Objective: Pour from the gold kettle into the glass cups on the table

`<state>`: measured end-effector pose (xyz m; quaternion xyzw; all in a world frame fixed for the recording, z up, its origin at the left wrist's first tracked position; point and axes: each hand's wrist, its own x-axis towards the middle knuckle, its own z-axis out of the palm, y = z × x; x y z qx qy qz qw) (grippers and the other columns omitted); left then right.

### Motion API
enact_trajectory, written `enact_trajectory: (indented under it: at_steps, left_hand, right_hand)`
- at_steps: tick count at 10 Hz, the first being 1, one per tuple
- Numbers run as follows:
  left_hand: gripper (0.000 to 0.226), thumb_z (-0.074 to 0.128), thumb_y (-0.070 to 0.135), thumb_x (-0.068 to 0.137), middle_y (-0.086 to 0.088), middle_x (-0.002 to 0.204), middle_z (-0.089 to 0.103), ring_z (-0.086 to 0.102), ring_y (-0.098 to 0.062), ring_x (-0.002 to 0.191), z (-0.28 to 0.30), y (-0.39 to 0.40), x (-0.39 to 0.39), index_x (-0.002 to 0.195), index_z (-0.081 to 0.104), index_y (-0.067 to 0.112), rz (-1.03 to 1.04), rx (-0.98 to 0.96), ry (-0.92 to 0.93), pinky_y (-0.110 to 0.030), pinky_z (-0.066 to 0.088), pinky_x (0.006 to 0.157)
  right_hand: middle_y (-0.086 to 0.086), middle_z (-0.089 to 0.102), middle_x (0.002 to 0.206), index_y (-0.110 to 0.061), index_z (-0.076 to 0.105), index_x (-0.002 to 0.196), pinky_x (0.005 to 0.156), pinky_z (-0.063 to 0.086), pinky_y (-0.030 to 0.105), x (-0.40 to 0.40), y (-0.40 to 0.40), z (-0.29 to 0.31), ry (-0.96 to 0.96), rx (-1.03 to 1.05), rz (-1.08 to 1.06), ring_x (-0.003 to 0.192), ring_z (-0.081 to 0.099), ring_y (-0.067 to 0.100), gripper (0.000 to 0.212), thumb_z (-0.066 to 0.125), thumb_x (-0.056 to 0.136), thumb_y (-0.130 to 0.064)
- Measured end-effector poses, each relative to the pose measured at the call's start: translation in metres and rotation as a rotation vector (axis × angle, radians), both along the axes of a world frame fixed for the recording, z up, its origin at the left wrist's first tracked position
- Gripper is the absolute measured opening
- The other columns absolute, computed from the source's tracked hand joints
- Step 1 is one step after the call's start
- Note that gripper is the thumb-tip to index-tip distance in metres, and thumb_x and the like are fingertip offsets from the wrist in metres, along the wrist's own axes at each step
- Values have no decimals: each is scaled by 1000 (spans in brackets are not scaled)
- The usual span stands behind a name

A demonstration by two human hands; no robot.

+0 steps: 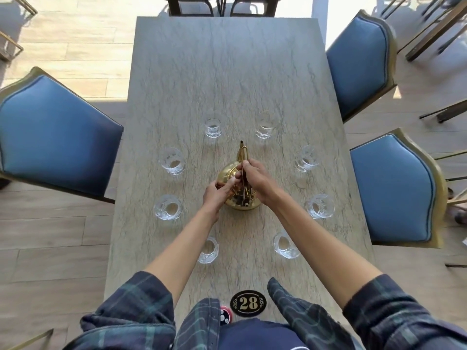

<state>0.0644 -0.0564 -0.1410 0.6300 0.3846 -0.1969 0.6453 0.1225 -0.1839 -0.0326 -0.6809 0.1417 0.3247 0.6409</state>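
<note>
Right hand clenched round handle of gold kettle; left hand fingers pressed on lid. Lift level; tilt spout, beyond grip, over one glass cup.

A grey stone-patterned table carries a gold kettle ringed by eight glass cups and a number plaque.

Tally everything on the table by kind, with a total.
Glass cups: 8
Gold kettle: 1
Oval number plaque: 1
Small pink round object at the near edge: 1
Total: 11
</note>
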Motion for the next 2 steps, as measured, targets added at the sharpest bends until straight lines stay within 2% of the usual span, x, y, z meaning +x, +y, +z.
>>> enact_trajectory:
  at_steps: [1, 2]
  left_hand:
    - [55, 79, 50, 102, -9, 132, 78, 72, -28, 127, 9, -1, -10, 139, 70, 11, -39, 51, 10, -37, 54, 96]
    - [62, 76, 47, 105, -9, 147, 69, 65, -29, 134, 13, -4, -21, 149, 60, 8, -39, 89, 2, -41, 53, 107]
  right_hand:
    - [5, 66, 88, -6, 58, 108, 72, 57, 32, -4, -2, 3, -67, -127, 35, 78, 68, 19, 30, 37, 106, -28]
    - [6, 65, 110, -11, 54, 115, 88, 55, 39, -13, -15, -2, -173, -295, 38, 99, 65, 19, 28, 43, 103, -34]
